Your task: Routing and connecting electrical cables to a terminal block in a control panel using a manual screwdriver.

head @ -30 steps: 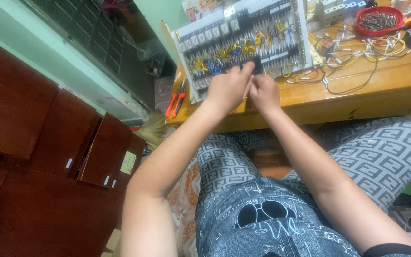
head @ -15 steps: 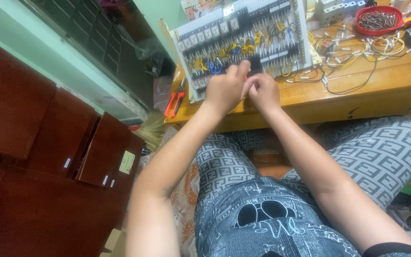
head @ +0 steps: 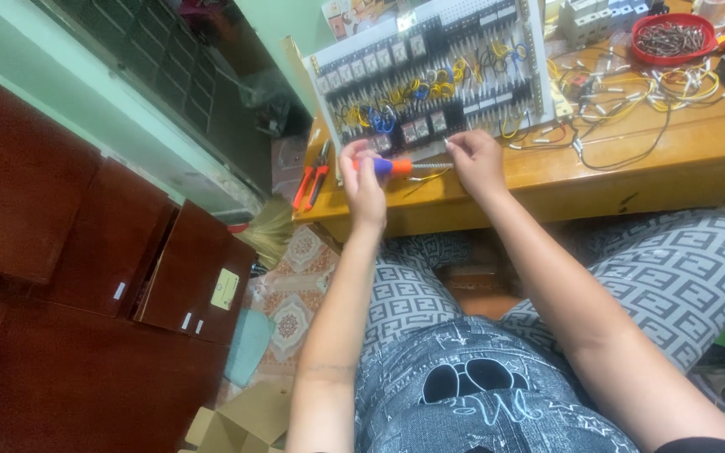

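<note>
My left hand (head: pixel 363 178) grips the orange and blue handle of a screwdriver (head: pixel 396 167), held level in front of the table edge. My right hand (head: pixel 473 159) pinches the metal shaft near its tip. Just beyond both hands stands a white wiring panel (head: pixel 430 71) with rows of black terminal blocks and yellow and blue wires, propped on the wooden table (head: pixel 681 155).
Orange-handled pliers (head: pixel 310 180) lie at the table's left corner. A red bowl of small metal parts (head: pixel 673 38) and loose wires (head: pixel 631 92) sit at the right. Dark wooden cabinets (head: pixel 86 277) fill the left; cardboard (head: pixel 241 419) lies on the floor.
Both hands have pulled back from the panel toward me. The screwdriver now shows level between them, with the left hand on the handle and the right on the shaft.
</note>
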